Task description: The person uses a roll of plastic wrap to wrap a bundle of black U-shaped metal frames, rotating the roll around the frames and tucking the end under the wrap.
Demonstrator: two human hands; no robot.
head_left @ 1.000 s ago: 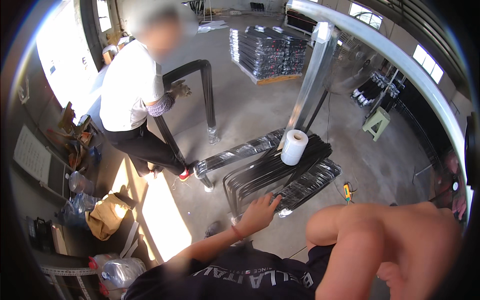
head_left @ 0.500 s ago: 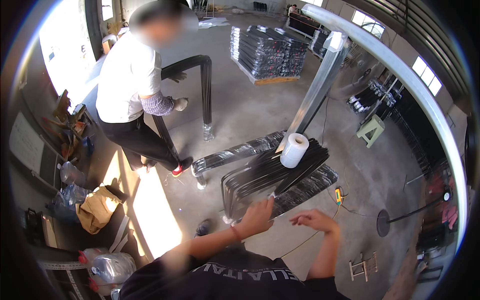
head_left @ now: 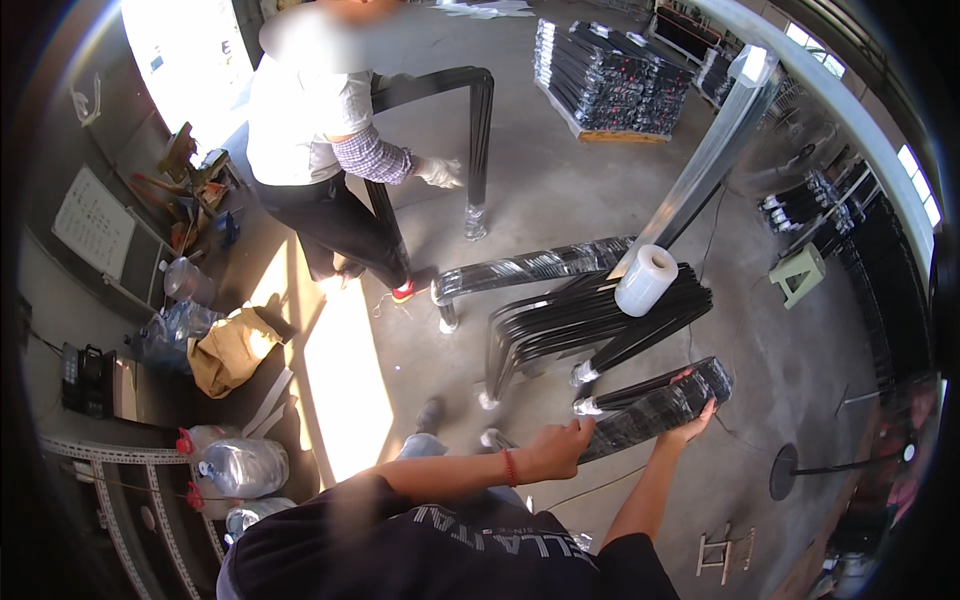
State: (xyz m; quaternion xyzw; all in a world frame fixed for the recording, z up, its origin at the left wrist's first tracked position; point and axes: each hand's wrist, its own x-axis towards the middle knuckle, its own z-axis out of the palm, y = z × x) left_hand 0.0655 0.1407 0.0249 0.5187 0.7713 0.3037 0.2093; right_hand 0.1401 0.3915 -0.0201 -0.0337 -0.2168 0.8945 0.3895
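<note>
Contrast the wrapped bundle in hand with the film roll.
Colour: the wrapped bundle is black, the film roll whitish.
Shape: the wrapped bundle is long, the film roll a short cylinder.
Handling: left hand and right hand hold the wrapped bundle; the film roll stands untouched on black bars.
Both look glossy.

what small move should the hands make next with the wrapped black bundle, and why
Probably ease the wrapped bundle slightly further from the black bars: the right hand grips it near its right end and the left hand is at its left part, so it seems steerable, while the white roll stands on those bars and a bump might topple it.
</note>
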